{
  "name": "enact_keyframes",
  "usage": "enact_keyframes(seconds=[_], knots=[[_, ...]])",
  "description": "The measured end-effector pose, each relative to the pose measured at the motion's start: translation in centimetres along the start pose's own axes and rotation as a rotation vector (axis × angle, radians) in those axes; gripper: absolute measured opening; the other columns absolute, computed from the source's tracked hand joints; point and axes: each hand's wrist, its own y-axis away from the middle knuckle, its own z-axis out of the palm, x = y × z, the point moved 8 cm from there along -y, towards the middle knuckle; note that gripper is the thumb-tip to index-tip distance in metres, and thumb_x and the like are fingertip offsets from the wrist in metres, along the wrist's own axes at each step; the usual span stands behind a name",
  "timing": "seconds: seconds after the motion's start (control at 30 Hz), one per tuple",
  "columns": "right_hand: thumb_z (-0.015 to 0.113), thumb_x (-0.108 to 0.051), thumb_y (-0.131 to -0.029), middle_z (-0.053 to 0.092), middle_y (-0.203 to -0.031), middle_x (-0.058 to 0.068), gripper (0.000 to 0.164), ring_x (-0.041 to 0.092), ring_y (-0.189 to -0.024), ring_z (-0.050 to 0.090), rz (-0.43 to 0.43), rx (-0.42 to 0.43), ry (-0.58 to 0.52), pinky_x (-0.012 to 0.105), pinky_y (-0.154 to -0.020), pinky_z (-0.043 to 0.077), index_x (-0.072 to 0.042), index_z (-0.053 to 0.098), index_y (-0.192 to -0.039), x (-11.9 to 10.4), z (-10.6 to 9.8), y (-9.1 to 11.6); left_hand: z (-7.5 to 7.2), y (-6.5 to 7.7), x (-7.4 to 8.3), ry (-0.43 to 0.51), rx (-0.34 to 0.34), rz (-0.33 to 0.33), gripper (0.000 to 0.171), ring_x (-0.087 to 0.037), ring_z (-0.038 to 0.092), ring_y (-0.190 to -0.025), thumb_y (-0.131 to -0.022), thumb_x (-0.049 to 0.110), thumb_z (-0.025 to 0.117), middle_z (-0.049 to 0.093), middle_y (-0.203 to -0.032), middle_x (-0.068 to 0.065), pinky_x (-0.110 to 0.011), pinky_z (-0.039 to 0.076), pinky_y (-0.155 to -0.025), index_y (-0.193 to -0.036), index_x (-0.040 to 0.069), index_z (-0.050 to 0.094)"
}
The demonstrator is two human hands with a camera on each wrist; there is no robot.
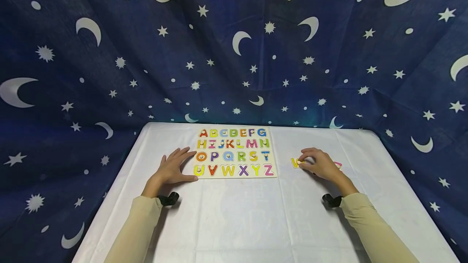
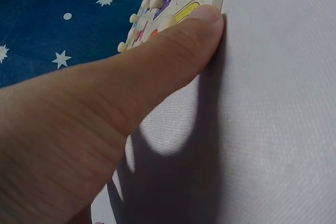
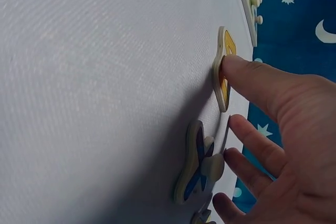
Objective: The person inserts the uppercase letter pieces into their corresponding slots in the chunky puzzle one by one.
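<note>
A wooden alphabet puzzle board (image 1: 236, 178) lies on the table, with knobs standing on many of its colored letters. At its left edge, my left hand (image 1: 172, 169) spreads its fingers, and the thumb touches the lower left corner, near a yellow letter in the left wrist view. Right of the board, my right hand (image 1: 323, 166) pinches a yellow letter W piece (image 1: 294, 162) between thumb and fingers. This yellow piece (image 3: 220, 85) stands tilted in the right wrist view. Below it is an X-shaped piece (image 3: 195, 169) with a knob, close to the other fingers.
A pink letter piece (image 1: 338, 164) shows partly behind the right hand. Another piece (image 3: 201, 217) is cut off at the bottom of the right wrist view. White cloth covers the table (image 1: 241, 222); a dark blue curtain (image 1: 219, 44) with moons and stars hangs behind it.
</note>
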Motion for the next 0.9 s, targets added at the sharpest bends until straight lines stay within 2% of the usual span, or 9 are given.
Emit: enact_keyframes(seconds=[0.6, 0.77, 0.9], knots=[[0.084, -0.012, -0.085, 0.064, -0.131, 0.024, 0.011, 0.048, -0.129, 0.052, -0.015, 0.032, -0.006, 0.066, -0.11, 0.036, -0.01, 0.079, -0.095, -0.17, 0.07, 0.13, -0.14, 0.04, 0.23, 0.009, -0.002, -0.002, 0.099, -0.046, 0.019, -0.153, -0.073, 0.058, 0.086, 0.032, -0.166, -0.015, -0.08, 0.005, -0.114, -0.155, 0.02, 0.046], [0.084, -0.012, -0.085, 0.065, -0.13, 0.024, 0.011, 0.048, -0.128, 0.054, -0.023, 0.063, -0.012, 0.066, -0.109, 0.038, -0.009, 0.08, -0.095, -0.12, 0.14, 0.18, -0.18, 0.04, 0.19, 0.006, 0.001, -0.003, 0.099, -0.046, 0.019, -0.153, -0.073, 0.059, 0.086, 0.032, -0.165, -0.015, -0.08, 0.005, -0.114, -0.155, 0.02, 0.047], [0.084, -0.01, -0.084, 0.065, -0.13, 0.024, 0.011, 0.049, -0.127, 0.054, -0.044, 0.12, -0.028, 0.066, -0.108, 0.038, -0.009, 0.08, -0.094, -0.18, 0.02, 0.18, -0.06, -0.03, 0.02, 0.003, 0.005, 0.002, 0.099, -0.046, 0.02, -0.153, -0.073, 0.059, 0.086, 0.033, -0.165, -0.015, -0.08, 0.006, -0.113, -0.155, 0.02, 0.047]])
